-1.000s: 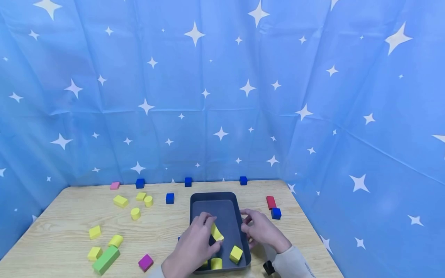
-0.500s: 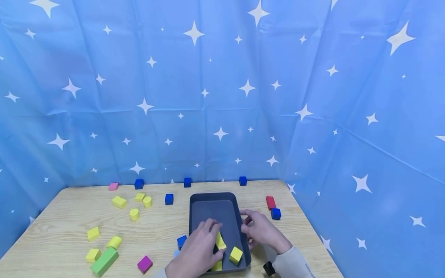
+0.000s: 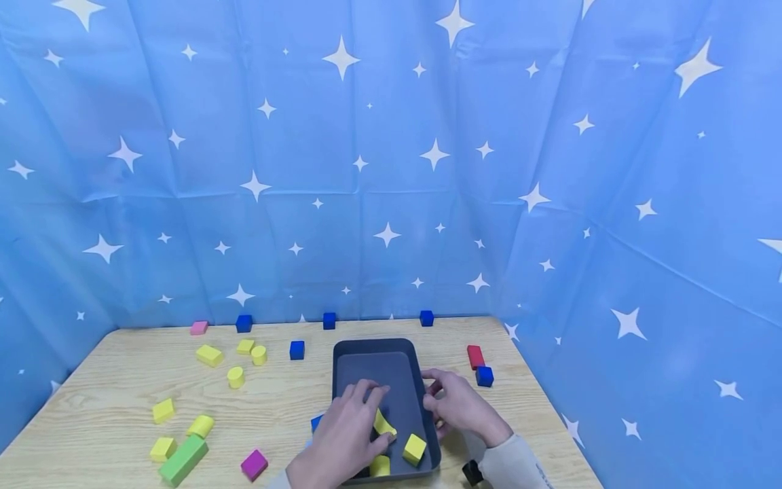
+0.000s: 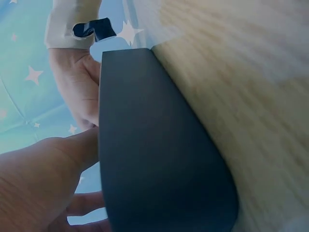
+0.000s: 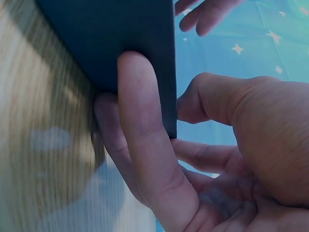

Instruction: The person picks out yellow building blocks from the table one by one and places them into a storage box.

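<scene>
starry blue curtain (image 3: 406, 115), pale wooden table (image 3: 275, 401)

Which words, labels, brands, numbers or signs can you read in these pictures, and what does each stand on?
None can be read in any view.
Right sleeve: a small dark mark, perhaps print, too small and blurred to read.
Blocks and tray: no lettering visible.
Backdrop: white star shapes only, no text visible.

Tray (image 3: 375, 368), dark grey. Left hand (image 3: 344, 431): over its eight o'clock side. Right hand (image 3: 459, 406): at its three o'clock wall. Yellow cube (image 3: 414, 449): inside, five o'clock. Red block (image 3: 475, 356): outside, two o'clock.
</scene>
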{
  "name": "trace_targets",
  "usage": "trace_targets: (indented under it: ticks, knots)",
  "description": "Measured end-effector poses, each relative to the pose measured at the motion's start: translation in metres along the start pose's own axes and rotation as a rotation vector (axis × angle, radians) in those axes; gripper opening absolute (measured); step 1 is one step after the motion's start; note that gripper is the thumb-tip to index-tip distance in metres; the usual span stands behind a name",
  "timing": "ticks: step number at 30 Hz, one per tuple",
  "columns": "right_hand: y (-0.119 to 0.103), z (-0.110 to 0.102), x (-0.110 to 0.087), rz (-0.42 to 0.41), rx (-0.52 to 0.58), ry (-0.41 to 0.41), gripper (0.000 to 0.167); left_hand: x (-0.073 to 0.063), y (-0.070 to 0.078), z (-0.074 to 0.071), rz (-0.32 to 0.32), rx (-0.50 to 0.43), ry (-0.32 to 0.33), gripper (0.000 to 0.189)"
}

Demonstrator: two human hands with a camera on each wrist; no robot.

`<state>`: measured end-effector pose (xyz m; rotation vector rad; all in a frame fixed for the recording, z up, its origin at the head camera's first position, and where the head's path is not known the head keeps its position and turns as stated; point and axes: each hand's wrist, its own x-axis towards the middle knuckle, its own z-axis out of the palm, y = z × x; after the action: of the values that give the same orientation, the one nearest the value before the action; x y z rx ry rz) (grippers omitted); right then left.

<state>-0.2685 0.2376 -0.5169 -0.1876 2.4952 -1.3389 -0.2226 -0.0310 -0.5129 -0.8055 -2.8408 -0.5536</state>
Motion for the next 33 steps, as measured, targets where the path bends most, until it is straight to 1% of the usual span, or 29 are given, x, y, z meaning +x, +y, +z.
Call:
trace_targets:
  ticks: [4,9,13,21,26,28,30,33]
  knots:
    - [-0.001,0.001,0.000,-0.003,-0.003,0.004,0.058,-0.001,-0.003,-0.003,-0.014,0.003,0.032,0.071]
    - [-0.001,0.001,0.000,-0.006,-0.002,0.007,0.059,-0.002,-0.009,-0.006,-0.015,0.003,0.083,0.066]
    - [0.000,0.001,-0.001,-0.010,0.004,0.009,0.060,-0.001,-0.013,-0.009,-0.029,-0.010,0.102,0.062]
    - [0.000,0.002,0.001,-0.006,0.006,0.005,0.060,-0.004,-0.019,-0.016,-0.079,-0.001,0.152,0.060]
    - [0.002,0.002,-0.001,0.024,-0.011,0.014,0.060,-0.008,-0.025,-0.016,-0.113,-0.019,0.140,0.056]
    - [0.003,0.002,-0.001,0.031,-0.016,0.020,0.060,-0.009,-0.028,-0.018,-0.129,-0.016,0.141,0.056]
    - [0.003,0.002,0.000,0.027,-0.013,0.021,0.060,-0.009,-0.033,-0.021,-0.145,-0.004,0.157,0.056]
    - [0.001,0.002,0.001,0.020,-0.006,0.014,0.060,-0.011,-0.042,-0.026,-0.180,0.021,0.177,0.056]
